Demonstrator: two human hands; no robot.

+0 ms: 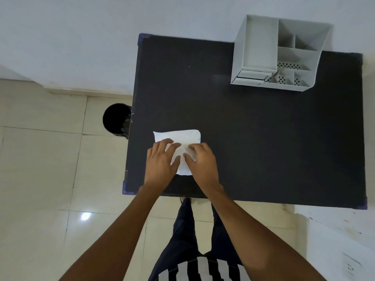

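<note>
A white folded paper napkin (178, 137) lies on the black table (253, 138) near its front left part. My left hand (161, 162) rests flat on the napkin's left side with fingers spread. My right hand (200, 160) lies on its right side, fingers bent with their tips on the paper and the thumb pointing toward the left hand. Both hands cover the napkin's near half; only its far strip and a small bottom edge show.
A grey compartmented desk organiser (280, 55) stands at the table's far right. A black round bin (116, 119) sits on the tiled floor by the table's left edge. A pale wall lies behind the table.
</note>
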